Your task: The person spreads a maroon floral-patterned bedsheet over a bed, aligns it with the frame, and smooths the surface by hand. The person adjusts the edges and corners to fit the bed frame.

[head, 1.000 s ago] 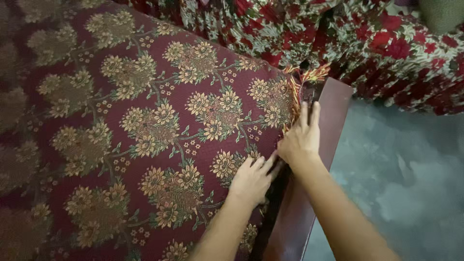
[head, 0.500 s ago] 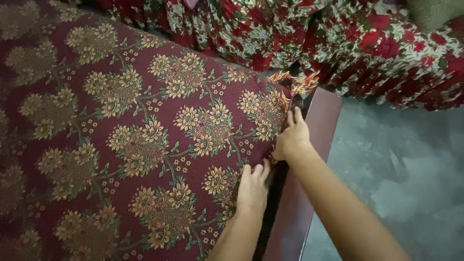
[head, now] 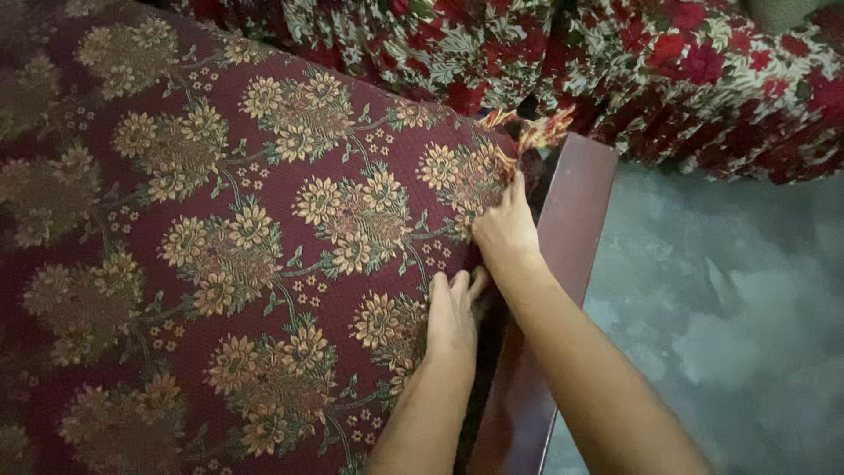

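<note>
Both hands have been slid up along the cloth's edge since before. Nearest, the left hand (head: 452, 312) is laid flat, fingers together, on the flowered cloth (head: 264, 237) at 6 o'clock. Just past it, at 1 o'clock, the right hand (head: 503, 230) is pressed on the edge. Beside it is the wooden rail (head: 563, 237); the fringe (head: 527, 136) is farthest.

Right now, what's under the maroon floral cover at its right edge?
A dark gap shows between the maroon floral cover and the reddish-brown frame. The left hand and right hand press there. What the cover lies on is hidden.
</note>
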